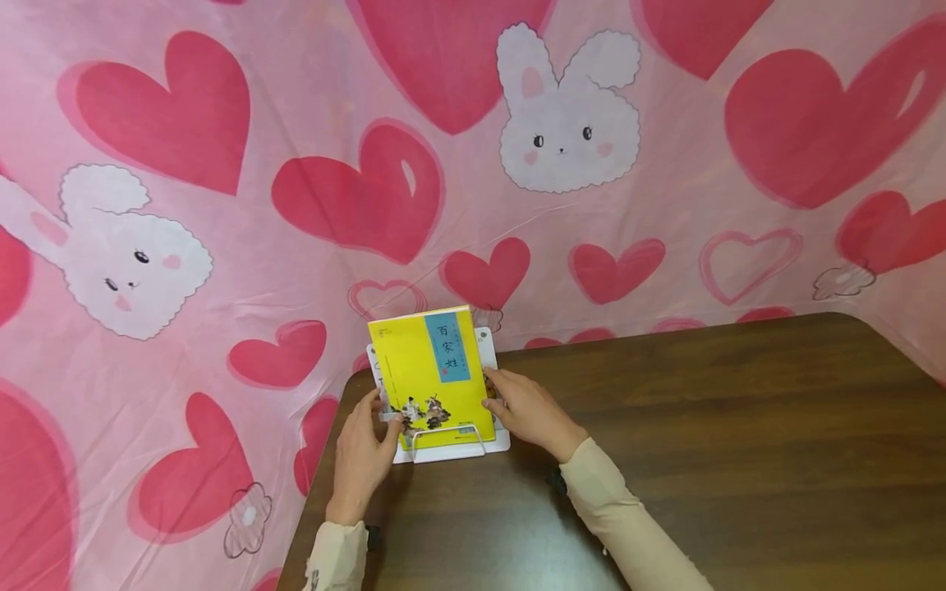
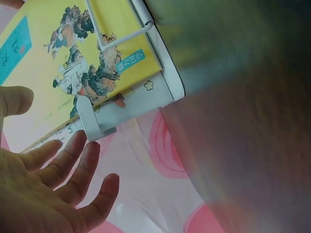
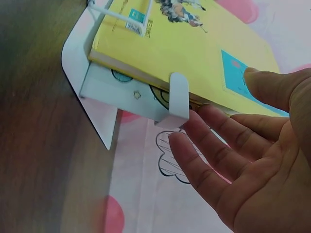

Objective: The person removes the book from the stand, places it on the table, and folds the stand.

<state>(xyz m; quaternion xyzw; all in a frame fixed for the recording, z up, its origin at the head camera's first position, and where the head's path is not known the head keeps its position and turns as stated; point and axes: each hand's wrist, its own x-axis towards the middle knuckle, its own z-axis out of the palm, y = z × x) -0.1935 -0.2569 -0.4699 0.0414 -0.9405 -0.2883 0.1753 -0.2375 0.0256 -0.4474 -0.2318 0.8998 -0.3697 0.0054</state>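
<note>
A yellow book with a blue title label leans upright on a white book stand printed with small drawings. A white wire holder crosses the book's lower front. At the left side my left hand has its fingers spread and loosely bent. Its fingertips are at the left side clip; contact is hard to tell. My right hand is at the other side, thumb in front of the cover and fingers extended by the right clip. Neither hand grips the book.
The stand is near the left end of a dark brown wooden table. A pink cloth with hearts and rabbit faces hangs behind and to the left of the table, close to the stand.
</note>
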